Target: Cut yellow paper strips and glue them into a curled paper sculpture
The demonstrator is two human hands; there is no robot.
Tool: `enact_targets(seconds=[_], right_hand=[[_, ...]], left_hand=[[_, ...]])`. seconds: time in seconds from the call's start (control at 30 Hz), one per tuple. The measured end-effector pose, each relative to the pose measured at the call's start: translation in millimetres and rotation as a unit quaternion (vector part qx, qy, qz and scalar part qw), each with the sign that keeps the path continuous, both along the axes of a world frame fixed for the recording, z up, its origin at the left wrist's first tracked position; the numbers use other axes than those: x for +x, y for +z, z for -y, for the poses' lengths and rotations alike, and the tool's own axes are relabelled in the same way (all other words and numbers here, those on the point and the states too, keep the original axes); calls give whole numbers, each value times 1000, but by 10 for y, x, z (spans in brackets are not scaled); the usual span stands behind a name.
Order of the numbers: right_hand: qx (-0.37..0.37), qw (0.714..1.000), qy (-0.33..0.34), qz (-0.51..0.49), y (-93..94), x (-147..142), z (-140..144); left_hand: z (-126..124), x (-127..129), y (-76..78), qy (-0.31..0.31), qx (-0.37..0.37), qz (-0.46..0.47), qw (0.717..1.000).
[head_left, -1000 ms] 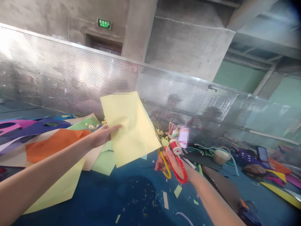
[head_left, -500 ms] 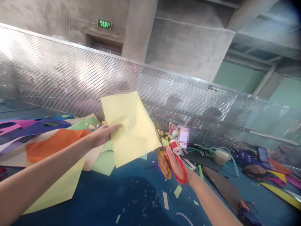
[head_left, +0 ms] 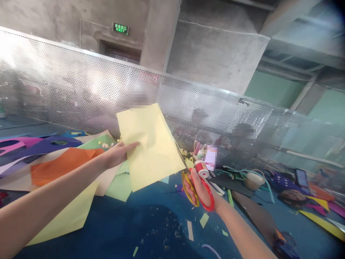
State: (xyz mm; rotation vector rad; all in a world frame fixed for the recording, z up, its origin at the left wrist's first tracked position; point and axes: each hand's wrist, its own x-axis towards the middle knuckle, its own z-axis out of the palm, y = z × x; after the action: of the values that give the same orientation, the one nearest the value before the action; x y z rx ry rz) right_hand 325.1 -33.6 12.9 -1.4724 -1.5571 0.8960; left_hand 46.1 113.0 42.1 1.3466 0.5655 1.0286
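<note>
The left hand [head_left: 116, 154] holds a pale yellow sheet [head_left: 149, 145] up off the bench [head_left: 113, 223], its grip clamped on the sheet's left edge with the fingertips lying across the front of the paper. The sheet stands nearly upright and tilted, its top corner up against the mesh screen [head_left: 81, 90] behind it. The right hand [head_left: 199, 189] is just below and right of the sheet, its grip closed through the handles of the scissors [head_left: 198, 190], one loop red and one yellow. The blades run up and left from the hand along the sheet's right edge; they are thin and mostly hidden against the paper, so whether they are parted cannot be told.

Below and left of the sheet a spread of coloured paper lies on the bench: an orange sheet [head_left: 59, 165], a green sheet [head_left: 118, 185], purple paper [head_left: 40, 145] and another yellow piece [head_left: 67, 216]. Small paper scraps [head_left: 190, 230] dot the blue bench surface under the sheet. Just right of the sheet, behind the scissors, stands a glue stick [head_left: 201, 168] with a red band. Farther right of the sheet sit a small basket [head_left: 252, 180] and a phone [head_left: 301, 177] among more cuttings. Blurred people sit beyond the screen
</note>
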Motion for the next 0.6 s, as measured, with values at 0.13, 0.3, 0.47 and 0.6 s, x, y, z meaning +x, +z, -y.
enact_targets(seconds=[0.13, 0.3, 0.47, 0.6], right_hand=[[-6, 1000, 2, -7, 65, -61, 25], [-5, 1000, 15, -19, 126, -111, 45], [-16, 1000, -2, -22, 130, -136, 47], [-36, 999, -13, -33, 165, -194, 59]], left_hand=[[10, 0, 6, -2, 4, -5, 1000], [26, 1, 22, 6, 10, -15, 1000], [39, 7, 34, 7, 11, -14, 1000], [45, 6, 37, 4, 2, 2, 1000]])
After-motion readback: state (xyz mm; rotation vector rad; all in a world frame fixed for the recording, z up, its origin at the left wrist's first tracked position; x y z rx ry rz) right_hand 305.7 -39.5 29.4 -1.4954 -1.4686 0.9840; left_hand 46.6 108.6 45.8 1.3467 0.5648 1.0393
